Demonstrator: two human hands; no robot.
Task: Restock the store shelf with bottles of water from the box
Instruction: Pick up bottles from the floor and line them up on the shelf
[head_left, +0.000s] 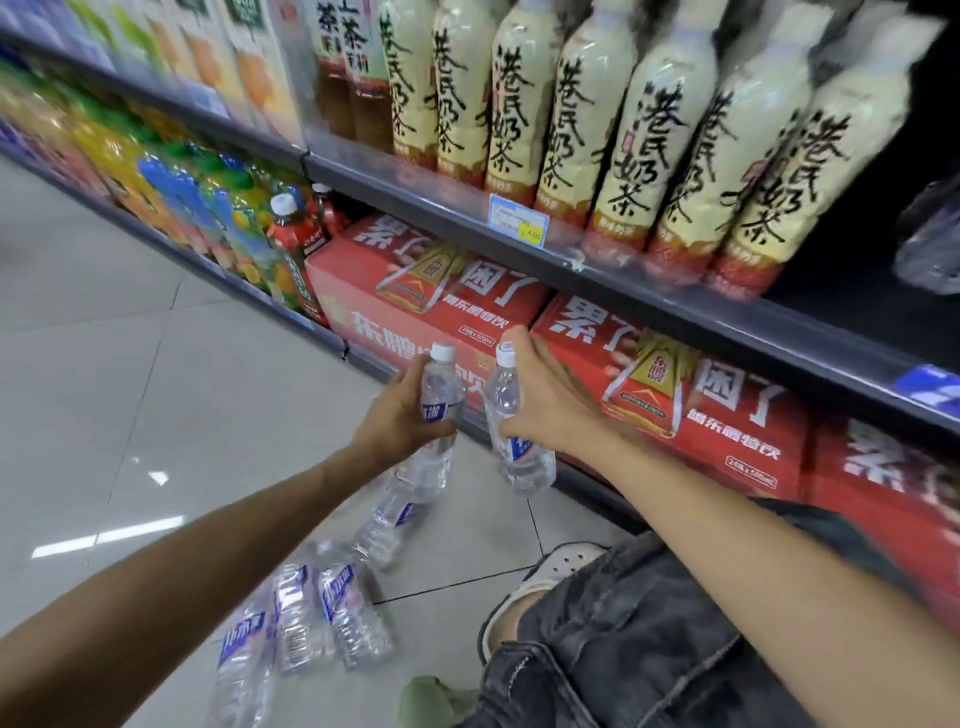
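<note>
My left hand (397, 418) grips a clear water bottle (441, 387) with a white cap and blue label, held upright. My right hand (550, 400) grips a second, similar water bottle (511, 441) just beside it. Both bottles hang in the air in front of the lowest shelf. Several more water bottles lie on the floor tiles below my arms: one (392, 512) close under my left hand, others (343, 605) nearer to me. The box is not in view.
Red drink cartons (415, 296) fill the bottom shelf behind the bottles. Above, a dark shelf edge (649, 296) carries cream milk-tea bottles (670, 135) and a price tag (518, 221). Colourful drinks (208, 208) line the left. My knee in dark jeans (623, 639) is at lower right.
</note>
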